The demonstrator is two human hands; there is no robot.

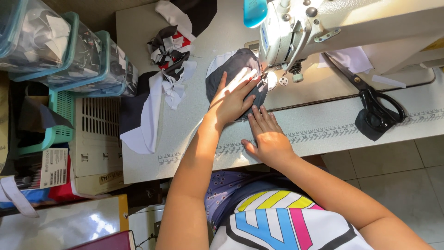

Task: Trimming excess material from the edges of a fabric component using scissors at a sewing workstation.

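A dark grey fabric piece (231, 69) with a white underside lies on the sewing table under the presser foot of a white sewing machine (296, 32). My left hand (232, 98) lies flat on the fabric, fingers spread toward the needle. My right hand (267, 135) rests flat on the table just below the fabric's near edge, fingertips touching it.
Black scissors (375, 109) lie on a dark scrap at the right. A pile of black, white and red fabric pieces (164, 69) sits to the left. Clear bins with teal rims (69, 51) and a teal basket (60, 115) stand off the table's left edge. A ruler strip (323, 132) runs along the table front.
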